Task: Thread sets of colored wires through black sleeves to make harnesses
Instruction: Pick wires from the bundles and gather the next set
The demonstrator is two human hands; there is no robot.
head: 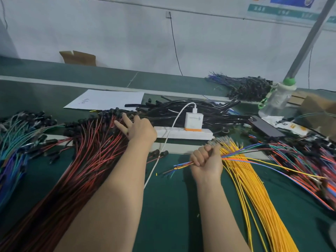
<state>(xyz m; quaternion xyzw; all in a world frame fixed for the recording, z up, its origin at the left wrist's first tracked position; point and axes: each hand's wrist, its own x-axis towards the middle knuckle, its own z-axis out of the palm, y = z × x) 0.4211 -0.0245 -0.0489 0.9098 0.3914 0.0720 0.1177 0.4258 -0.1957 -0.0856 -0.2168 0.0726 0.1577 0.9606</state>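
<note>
Right hand (206, 161) grips colored wires (182, 164), left hand (138, 129) rests open on red wires (94, 148); green bench (172, 206) backs onto white wall (109, 33)

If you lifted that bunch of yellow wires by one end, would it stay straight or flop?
Probably flop: the yellow wires are thin, long and already curve. Strands would likely splay, since they lie loose, fanned out.

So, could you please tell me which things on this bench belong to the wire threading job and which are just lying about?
For the job: set of coloured wires gripped in the right hand; black sleeves; yellow wires; red and black wires touched by the left hand.

Lying about: charger, power strip, sheet of paper, water bottle, cardboard box.
</note>
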